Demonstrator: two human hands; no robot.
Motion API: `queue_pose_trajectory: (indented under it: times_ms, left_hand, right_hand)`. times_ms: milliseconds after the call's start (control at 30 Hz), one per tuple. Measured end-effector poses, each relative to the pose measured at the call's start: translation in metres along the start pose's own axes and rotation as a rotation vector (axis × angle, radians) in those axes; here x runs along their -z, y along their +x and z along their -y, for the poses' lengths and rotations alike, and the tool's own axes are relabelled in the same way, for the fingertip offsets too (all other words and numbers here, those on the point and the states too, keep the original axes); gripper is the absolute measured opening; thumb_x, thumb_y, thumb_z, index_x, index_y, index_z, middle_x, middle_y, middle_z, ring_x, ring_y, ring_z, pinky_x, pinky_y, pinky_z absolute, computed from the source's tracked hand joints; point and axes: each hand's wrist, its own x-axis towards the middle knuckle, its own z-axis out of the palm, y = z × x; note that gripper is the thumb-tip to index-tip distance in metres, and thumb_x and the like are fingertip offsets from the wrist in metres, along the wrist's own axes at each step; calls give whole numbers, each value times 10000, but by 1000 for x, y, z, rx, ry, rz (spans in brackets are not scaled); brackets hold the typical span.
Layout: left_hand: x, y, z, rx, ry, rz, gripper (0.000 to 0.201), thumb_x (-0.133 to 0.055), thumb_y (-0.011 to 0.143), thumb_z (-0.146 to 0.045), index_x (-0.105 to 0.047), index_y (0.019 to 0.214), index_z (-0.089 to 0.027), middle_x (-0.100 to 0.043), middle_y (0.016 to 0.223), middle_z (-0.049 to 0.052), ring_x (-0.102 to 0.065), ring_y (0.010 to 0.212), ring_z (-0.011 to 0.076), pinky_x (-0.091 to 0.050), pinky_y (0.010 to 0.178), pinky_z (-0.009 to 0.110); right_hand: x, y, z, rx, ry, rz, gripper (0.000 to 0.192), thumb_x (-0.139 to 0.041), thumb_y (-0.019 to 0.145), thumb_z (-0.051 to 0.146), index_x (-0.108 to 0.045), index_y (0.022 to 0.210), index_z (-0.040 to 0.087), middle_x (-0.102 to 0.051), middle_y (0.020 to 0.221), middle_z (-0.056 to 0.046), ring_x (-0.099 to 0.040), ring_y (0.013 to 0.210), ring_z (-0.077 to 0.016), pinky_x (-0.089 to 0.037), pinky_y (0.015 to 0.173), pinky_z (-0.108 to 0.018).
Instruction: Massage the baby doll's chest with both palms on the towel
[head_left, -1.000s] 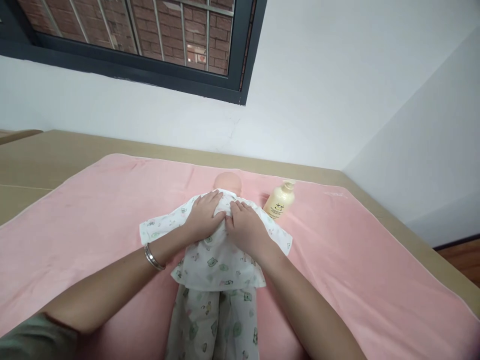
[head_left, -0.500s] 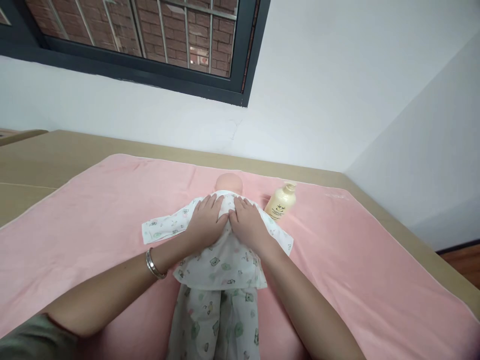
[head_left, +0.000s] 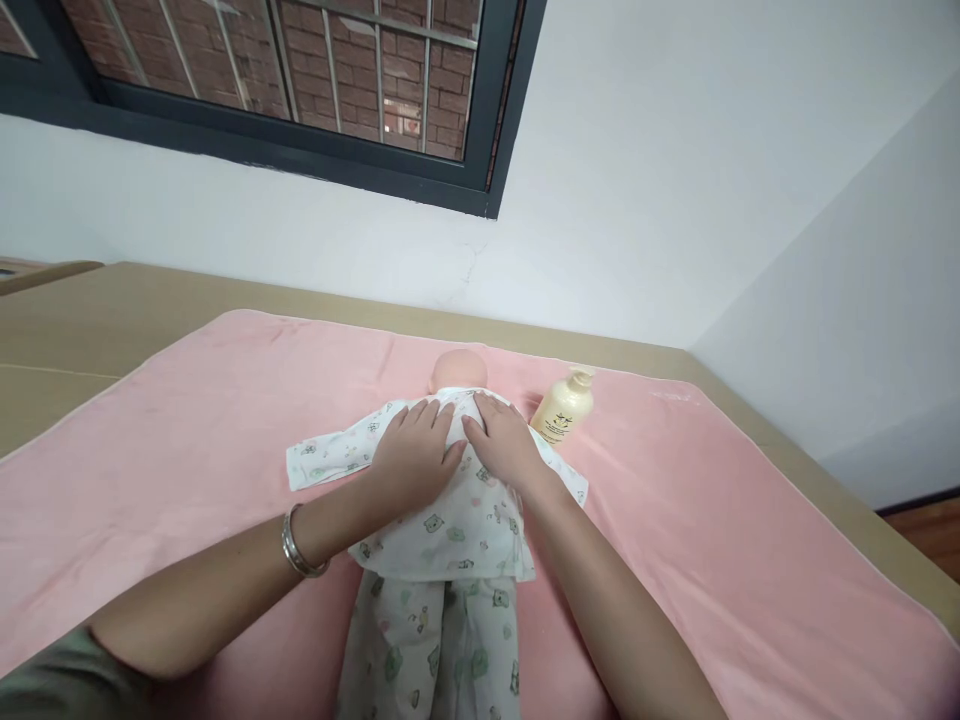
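Hands flat, fingers spread: left hand point(head_left: 415, 458) and right hand point(head_left: 504, 443) pressed side by side on doll point(head_left: 457, 372) shirt point(head_left: 450, 520). Lotion bottle point(head_left: 564, 406) label unreadable.

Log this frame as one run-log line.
left hand: flat on doll chest | right hand: flat beside it | bottle: on pink towel
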Motion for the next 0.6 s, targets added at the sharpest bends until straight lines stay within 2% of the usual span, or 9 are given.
queue_pose_trajectory:
  times_ms: [100,200,300,467,600]
  left_hand:
    - [3,6,7,10,-61,23,525,-398,993,-431,-555,1395,-132,-624,1408,190,-553,1339,364,-445,1120,534]
    - [3,17,16,36,-154,71,558,-405,987,-458,-499,1446,-155,-603,1456,158,-541,1363,341,-441,1128,516]
    - [3,24,22,79,-198,119,567,-414,975,-472,-491,1451,-174,-624,1438,137,-550,1360,341,-453,1108,514]
    - [-2,25,24,68,-224,92,570,-407,966,-460,-494,1457,-185,-609,1469,117,-531,1384,325,-409,1155,522]
    - [-6,22,25,66,-231,67,601,-408,972,-487,-475,1478,-170,-585,1497,132,-511,1403,325,-366,1188,537]
  right_hand:
    - [1,-5,7,12,-75,-45,424,-365,1083,298,-539,1425,118,-578,1473,-125,-494,1373,-265,-336,1167,-414]
    - [1,-13,20,-13,-200,-65,346,-351,1060,218,-639,1221,115,-694,1233,-143,-594,1176,-285,-415,1037,-396]
    - [0,-20,31,-45,-282,-53,294,-379,1034,197,-660,1079,121,-711,1037,-143,-614,1015,-301,-449,902,-398]
    - [-2,-14,23,-34,-210,-105,275,-414,1021,222,-658,1115,140,-712,1112,-117,-580,1065,-296,-430,938,-391]
    - [-3,-4,8,-37,-84,-96,365,-431,1020,278,-605,1313,148,-693,1264,-92,-534,1200,-294,-397,1029,-401]
